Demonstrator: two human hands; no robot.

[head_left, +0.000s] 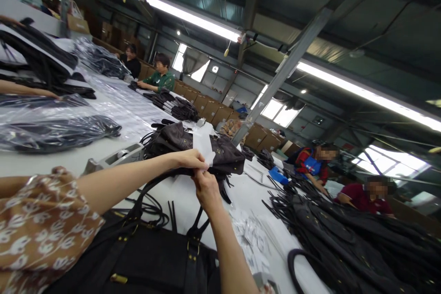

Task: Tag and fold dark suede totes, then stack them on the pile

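A black handbag (pixel 155 257) with gold-coloured fittings lies before me at the bottom of the view. Its dark handle (pixel 151 183) arches up to where both hands meet. My left hand (pixel 191 160) is closed at the top of this handle, its fingertips pinched together. Just below and touching it, my right hand (pixel 207 189) is also closed on the handle. Whatever small thing may lie between the fingertips is hidden. Right behind the hands, a white sheet (pixel 204 144) lies over a stack of dark bags (pixel 172 140).
Plastic-wrapped bags (pixel 62 131) lie on the white table at left, near another person's arm (pixel 27 88). A grey metal tool-like object (pixel 115 158) sits behind my left forearm. Many black bags (pixel 337 234) are heaped at right. Clear plastic pieces (pixel 250 239) lie nearby. Several people work around.
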